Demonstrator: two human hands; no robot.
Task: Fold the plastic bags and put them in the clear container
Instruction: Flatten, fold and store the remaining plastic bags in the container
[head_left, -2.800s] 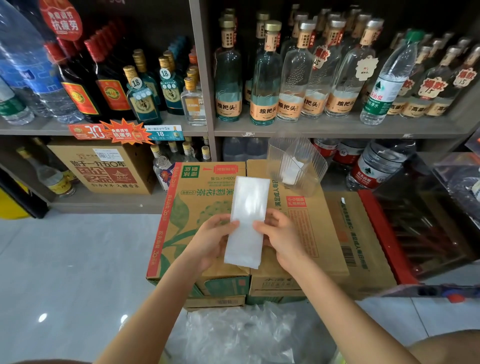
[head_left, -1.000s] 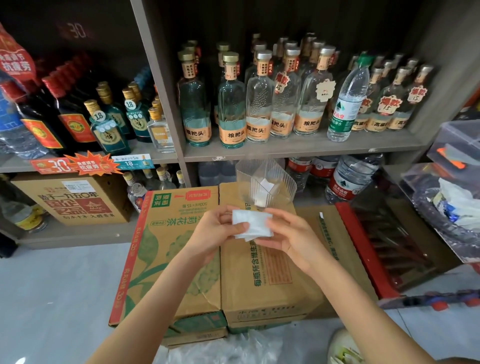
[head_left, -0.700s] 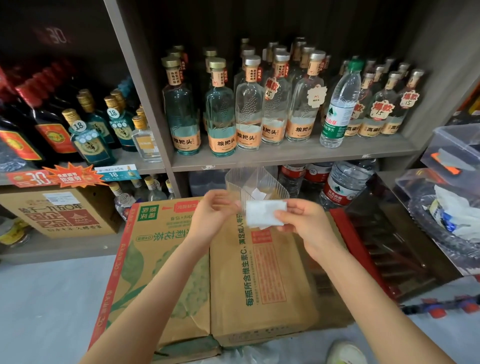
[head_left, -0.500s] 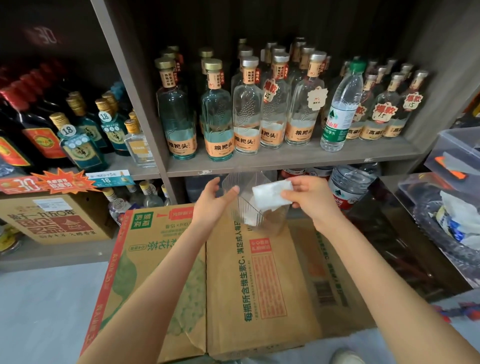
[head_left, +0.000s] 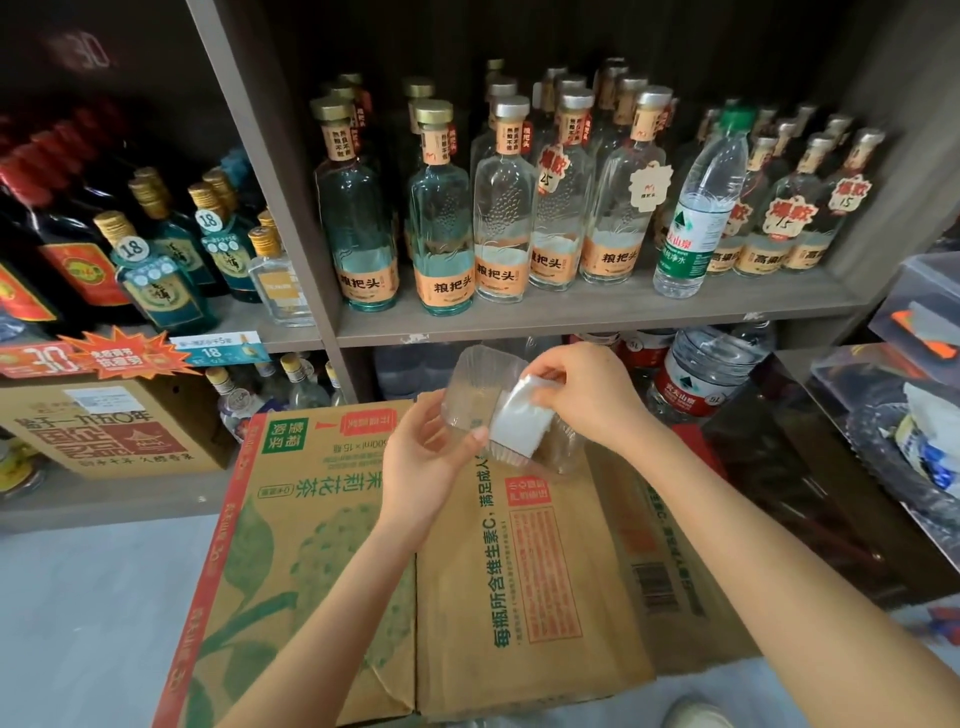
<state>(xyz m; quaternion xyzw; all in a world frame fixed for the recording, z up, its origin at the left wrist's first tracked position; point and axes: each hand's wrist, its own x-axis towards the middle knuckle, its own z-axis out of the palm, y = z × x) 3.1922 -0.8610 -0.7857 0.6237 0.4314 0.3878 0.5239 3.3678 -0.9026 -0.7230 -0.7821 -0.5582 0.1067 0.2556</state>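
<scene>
At the far left the dark bottles (head_left: 57, 244) are cut by the frame edge, their labels too blurred to read, and the brown carton (head_left: 104, 431) below them is partly hidden by an orange price burst. The left hand (head_left: 426, 462) curls round the clear container (head_left: 480, 376) from the left and underneath, its thumb lying along the near rim, so the container's base is covered by the palm. The container is tilted with its mouth toward the camera, above the cardboard boxes (head_left: 519, 582) that serve as a counter. The folded plastic bag (head_left: 519, 423) sits at that mouth, just right of the left thumb and touching it (whether its lower edge is already inside the wall or only in front of it cannot be told). The right hand (head_left: 587, 397) pinches the bag's upper corner between thumb and fingertips, hiding that corner. The bag is a flat, milky, slightly glossy rectangle; the container is thin, ribbed, see-through plastic with rounded corners. Behind, a grey shelf (head_left: 571, 314) carries tall glass bottles with orange labels and one green-capped water bottle (head_left: 701, 208). At the right edge, clear storage bins (head_left: 919, 322) run out of frame, their contents indistinct.
</scene>
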